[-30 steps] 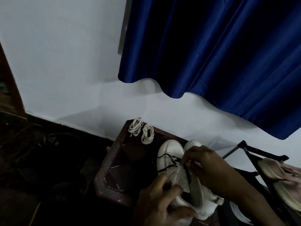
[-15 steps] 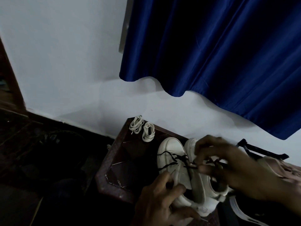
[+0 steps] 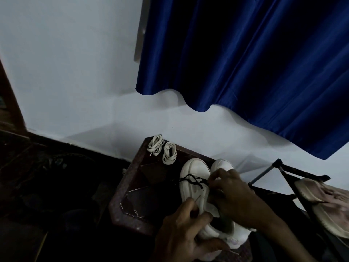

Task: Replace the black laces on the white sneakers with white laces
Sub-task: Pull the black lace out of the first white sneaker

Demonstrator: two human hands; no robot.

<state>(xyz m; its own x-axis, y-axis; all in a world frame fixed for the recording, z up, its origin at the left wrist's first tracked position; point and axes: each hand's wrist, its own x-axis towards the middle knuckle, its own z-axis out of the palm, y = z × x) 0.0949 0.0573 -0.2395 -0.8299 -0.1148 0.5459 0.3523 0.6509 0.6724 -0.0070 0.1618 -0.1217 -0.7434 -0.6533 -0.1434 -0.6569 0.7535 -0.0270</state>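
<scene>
The sneaker [image 3: 192, 172] stands by the table's [image 3: 123, 188] right edge. The left hand [image 3: 181, 235] grips its side. The right hand [image 3: 234, 197] pinches the black lace [image 3: 190, 181], which looks soft and light and is best pulled close to the eyelets. The white laces [image 3: 162, 151] lie at the far-left corner.

It was a room in a home, dimly lit. A deep blue curtain [image 3: 245, 63] hung in folds over a plain white wall [image 3: 66, 63], with a pale strip of frame [image 3: 139, 35] showing at its left edge. Brown woodwork [image 3: 9, 103] stood at the far left. A small dark desk [image 3: 128, 186] with a patterned edge and a glass top stood against the wall on a dark floor [image 3: 37, 186], and white sneakers [image 3: 194, 171] sat on it. Just to its right a black metal rack [image 3: 283, 167] carried a worn pinkish shoe [image 3: 330, 201]
</scene>
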